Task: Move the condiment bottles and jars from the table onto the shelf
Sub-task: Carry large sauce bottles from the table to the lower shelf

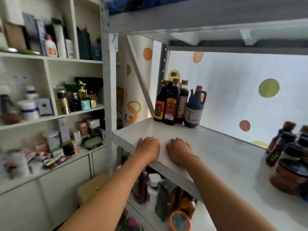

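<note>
While both hands lie flat and hold nothing, left hand (147,148) and right hand (179,150) side by side on the shelf (221,152) near its front edge, five dark bottles (179,101) stand far left (glass likely: heavy, slick, breakable; grip the body). Right cluster of jars and bottles (290,157) is blurred, count uncertain. No counter visible.
</note>
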Demonstrator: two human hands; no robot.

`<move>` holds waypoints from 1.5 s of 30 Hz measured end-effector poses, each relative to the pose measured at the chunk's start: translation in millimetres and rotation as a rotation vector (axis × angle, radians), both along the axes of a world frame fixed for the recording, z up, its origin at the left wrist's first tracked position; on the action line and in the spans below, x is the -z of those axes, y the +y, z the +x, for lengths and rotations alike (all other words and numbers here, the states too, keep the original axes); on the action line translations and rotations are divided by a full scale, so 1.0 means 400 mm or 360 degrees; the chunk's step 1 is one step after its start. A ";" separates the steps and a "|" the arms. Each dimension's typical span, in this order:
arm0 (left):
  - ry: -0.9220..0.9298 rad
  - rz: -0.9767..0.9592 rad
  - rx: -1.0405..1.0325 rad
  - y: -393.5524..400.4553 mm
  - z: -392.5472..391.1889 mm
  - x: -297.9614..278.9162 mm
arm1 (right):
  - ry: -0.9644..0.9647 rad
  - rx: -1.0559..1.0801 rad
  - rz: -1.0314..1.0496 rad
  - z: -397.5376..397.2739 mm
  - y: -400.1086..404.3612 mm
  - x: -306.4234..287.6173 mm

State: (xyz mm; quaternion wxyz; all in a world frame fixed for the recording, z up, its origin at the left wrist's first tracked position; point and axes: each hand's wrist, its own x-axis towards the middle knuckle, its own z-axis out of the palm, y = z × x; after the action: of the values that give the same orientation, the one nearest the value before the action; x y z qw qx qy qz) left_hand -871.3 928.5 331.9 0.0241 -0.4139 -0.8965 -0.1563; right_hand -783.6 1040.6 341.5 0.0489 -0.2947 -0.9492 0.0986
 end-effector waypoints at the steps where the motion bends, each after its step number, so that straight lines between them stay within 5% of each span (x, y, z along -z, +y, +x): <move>1: -0.0035 0.0043 -0.0027 -0.019 0.038 0.003 | 0.0005 -0.0037 -0.0007 0.029 -0.017 0.002; 7: -0.0209 0.0424 -0.0166 -0.141 0.284 0.065 | 0.0027 -0.0329 0.0040 0.207 -0.112 0.020; 13: 0.0040 0.0286 -0.0447 -0.256 0.491 0.097 | 0.0409 -0.0757 0.0205 0.421 -0.228 0.072; 22: 0.0108 0.0182 -0.0931 -0.552 0.754 0.158 | 0.0416 -0.1257 0.0155 0.553 -0.496 0.183; 34: 0.0092 0.0269 -0.1685 -1.181 1.183 0.276 | 0.0494 -0.2080 -0.0066 0.812 -1.148 0.287; 45: 0.0113 0.0471 -0.2350 -1.768 1.798 0.343 | 0.0366 -0.2777 -0.0176 1.311 -1.816 0.316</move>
State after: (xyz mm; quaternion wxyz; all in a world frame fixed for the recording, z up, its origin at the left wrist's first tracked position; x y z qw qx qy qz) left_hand -152.1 221.5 194.7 0.2067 0.2974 -0.9093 -0.2049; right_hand -259.1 314.4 215.1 0.0370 0.5450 -0.8190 0.1756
